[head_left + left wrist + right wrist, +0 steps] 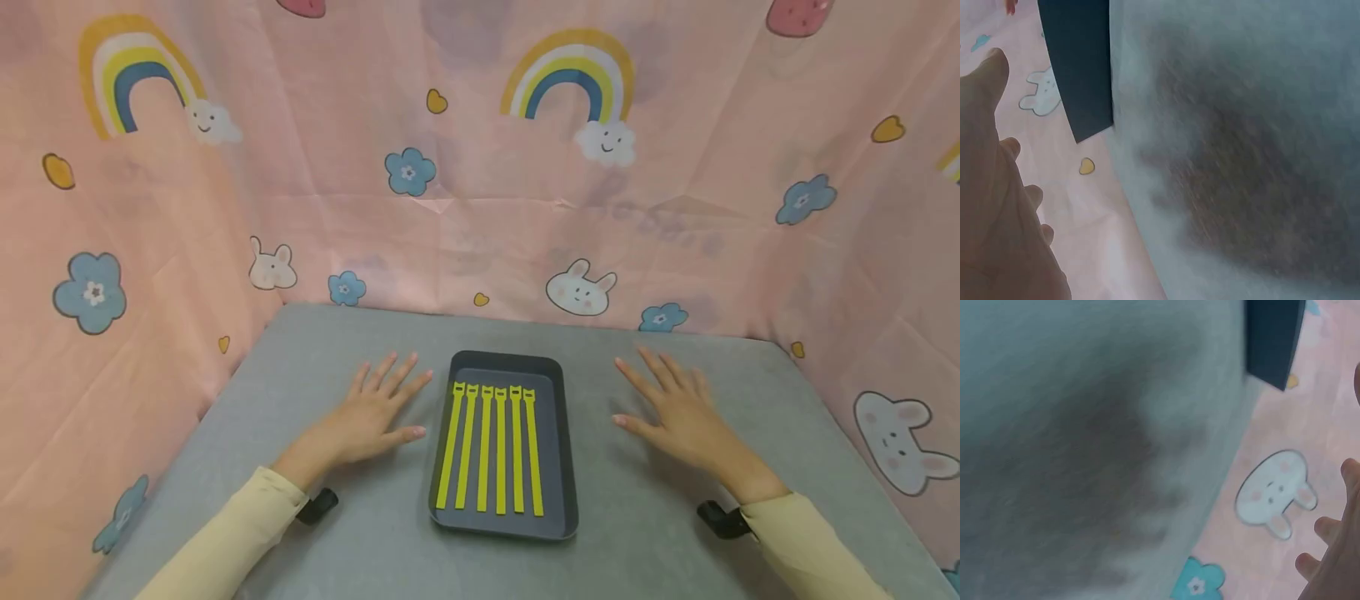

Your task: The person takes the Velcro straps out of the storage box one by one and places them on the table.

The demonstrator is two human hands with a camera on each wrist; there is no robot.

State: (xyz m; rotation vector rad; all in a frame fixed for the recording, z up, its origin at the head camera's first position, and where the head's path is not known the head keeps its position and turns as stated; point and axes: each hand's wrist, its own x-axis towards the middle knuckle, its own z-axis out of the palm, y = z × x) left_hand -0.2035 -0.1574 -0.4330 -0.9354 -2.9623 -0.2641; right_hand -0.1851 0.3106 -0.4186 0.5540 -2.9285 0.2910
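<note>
A dark grey tray (555, 450) stands in the middle of the table, with several yellow-green straps (486, 450) lying side by side in it, their notched heads towards the far end. To the left of the tray, my left hand (367, 417) is held palm down with its fingers spread, touching nothing that I can see. My right hand (678, 417) is spread the same way to the right, farther from the tray. Both wrist views show the tray's outer wall (1082, 69) and a hand's shadow on the table, but the straps are hidden there.
The grey tabletop (615, 533) is bounded at the back and both sides by a pink printed cloth (465, 233). A black wrist mount (318, 506) sits under the left wrist, and another black mount (722, 520) under the right.
</note>
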